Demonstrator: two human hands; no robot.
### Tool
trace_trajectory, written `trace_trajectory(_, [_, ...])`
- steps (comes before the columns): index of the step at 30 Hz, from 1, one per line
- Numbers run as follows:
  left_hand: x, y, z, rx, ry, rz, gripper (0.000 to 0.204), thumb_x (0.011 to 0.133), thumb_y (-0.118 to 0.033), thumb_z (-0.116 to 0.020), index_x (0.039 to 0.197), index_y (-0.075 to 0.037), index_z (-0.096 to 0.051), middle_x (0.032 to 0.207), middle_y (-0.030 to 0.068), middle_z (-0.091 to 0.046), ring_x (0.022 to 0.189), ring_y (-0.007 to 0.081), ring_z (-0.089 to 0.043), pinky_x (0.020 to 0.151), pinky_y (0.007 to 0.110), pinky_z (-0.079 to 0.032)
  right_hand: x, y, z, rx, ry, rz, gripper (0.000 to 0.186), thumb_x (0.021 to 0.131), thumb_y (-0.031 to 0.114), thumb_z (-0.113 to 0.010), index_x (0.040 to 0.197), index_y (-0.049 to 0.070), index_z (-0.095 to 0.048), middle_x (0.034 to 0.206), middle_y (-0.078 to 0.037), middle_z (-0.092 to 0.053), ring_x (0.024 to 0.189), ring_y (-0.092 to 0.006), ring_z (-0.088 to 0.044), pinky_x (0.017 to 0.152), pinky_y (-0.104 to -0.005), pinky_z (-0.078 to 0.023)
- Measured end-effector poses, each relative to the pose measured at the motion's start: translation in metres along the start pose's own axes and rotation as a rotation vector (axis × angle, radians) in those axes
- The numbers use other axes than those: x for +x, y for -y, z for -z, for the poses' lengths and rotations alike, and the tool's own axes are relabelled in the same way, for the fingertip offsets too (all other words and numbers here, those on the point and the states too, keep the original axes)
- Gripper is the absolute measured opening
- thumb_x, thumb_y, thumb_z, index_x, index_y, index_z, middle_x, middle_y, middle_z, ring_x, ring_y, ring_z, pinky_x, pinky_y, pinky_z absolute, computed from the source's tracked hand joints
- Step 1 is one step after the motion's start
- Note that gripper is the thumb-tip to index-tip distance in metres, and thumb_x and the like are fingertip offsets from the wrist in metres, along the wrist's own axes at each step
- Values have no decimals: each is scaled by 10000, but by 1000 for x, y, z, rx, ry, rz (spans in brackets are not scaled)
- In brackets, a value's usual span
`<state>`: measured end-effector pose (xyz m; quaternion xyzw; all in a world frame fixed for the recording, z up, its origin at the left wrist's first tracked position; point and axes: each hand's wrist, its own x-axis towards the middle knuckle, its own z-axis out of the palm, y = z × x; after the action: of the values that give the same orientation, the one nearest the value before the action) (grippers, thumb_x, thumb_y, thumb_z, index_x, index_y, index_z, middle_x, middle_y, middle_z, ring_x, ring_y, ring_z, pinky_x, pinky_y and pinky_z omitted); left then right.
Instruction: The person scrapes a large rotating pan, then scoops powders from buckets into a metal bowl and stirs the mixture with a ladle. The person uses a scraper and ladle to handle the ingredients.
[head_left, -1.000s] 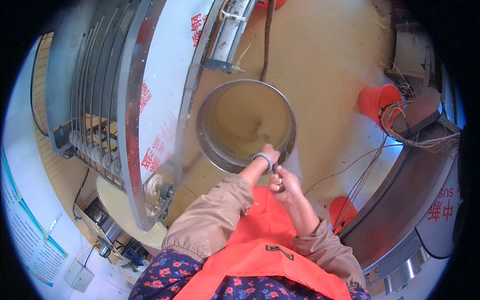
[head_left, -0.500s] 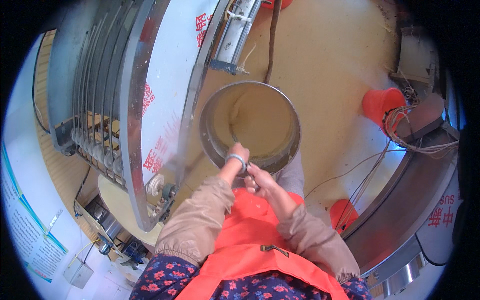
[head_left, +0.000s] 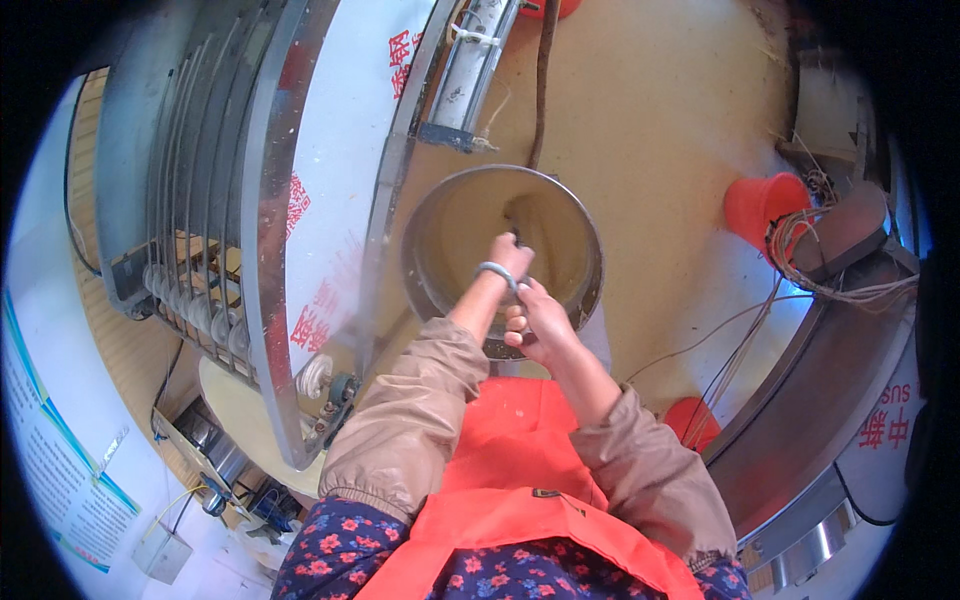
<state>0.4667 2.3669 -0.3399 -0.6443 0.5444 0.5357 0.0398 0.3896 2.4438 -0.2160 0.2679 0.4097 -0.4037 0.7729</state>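
Observation:
A large round metal pot (head_left: 593,290) stands just in front of me, holding a smooth tan liquid (head_left: 465,225). My left hand (head_left: 512,257) is over the pot, closed around the handle of a stirring tool (head_left: 515,234). The tool's lower end is sunk in the liquid, so its kind cannot be seen. Closer to my body, my right hand (head_left: 542,322) is closed too, its fingers wrapped on the same handle's upper part near my left wrist. A pale bangle (head_left: 497,269) circles that wrist.
A metal-framed machine (head_left: 270,200) with rods and rollers stands left. A metal cylinder (head_left: 468,80) and a brown hose (head_left: 545,90) lie beyond the pot. To the right are a red bucket (head_left: 755,207), loose cables (head_left: 800,235) and a curved metal trough (head_left: 770,440).
Both hands have moved forward and slightly right with the stirring tool, further over the pot. The swirl in the liquid has shifted right with the tool. The pot stays in place.

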Motion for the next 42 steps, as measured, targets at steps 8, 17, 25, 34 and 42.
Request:
trace_trajectory(8, [-74, 63, -16, 416, 58, 345, 300, 772, -187, -535, 954, 33, -627, 996, 271, -591, 973, 389, -574, 838, 419, -462, -17, -57, 56, 3, -44, -283, 99, 948, 213, -360, 941, 170, -449, 596, 34, -382, 424, -58, -332, 360, -226, -288])
trace_trajectory(17, [-30, -4, -67, -6, 196, 70, 219, 710, -123, -571, 842, 51, -592, 707, 175, -619, 633, 231, -601, 596, 368, -478, -46, -6, 27, 94, -241, 134, 89, 939, 196, -348, 878, 152, -395, 584, 43, -342, 436, -66, -310, 385, -245, -283])
trace_trajectory(25, [-26, 52, 10, 170, -83, 155, 353, 735, -160, -548, 1028, 35, -572, 1033, 265, -584, 992, 401, -556, 845, 419, -450, 19, -36, 26, -99, -16, -193, 96, 958, 225, -339, 1018, 197, -408, 580, 36, -357, 424, -69, -322, 362, -235, -279])
trace_trajectory(34, [-66, 44, -71, 150, 86, 201, 361, 714, -210, -564, 989, 21, -601, 1007, 267, -592, 964, 410, -568, 847, 421, -454, -38, -35, 71, 43, -276, -83, 69, 933, 213, -388, 891, 170, -422, 598, 30, -402, 418, -55, -324, 357, -221, -260])
trace_trajectory(42, [-7, 35, -7, -172, -34, 86, 238, 697, -136, -558, 852, 44, -577, 825, 242, -619, 797, 386, -602, 726, 414, -467, 7, -19, 20, -128, -68, -56, 220, 954, 224, -331, 1168, 240, -380, 621, 35, -348, 446, -68, -302, 399, -230, -304])
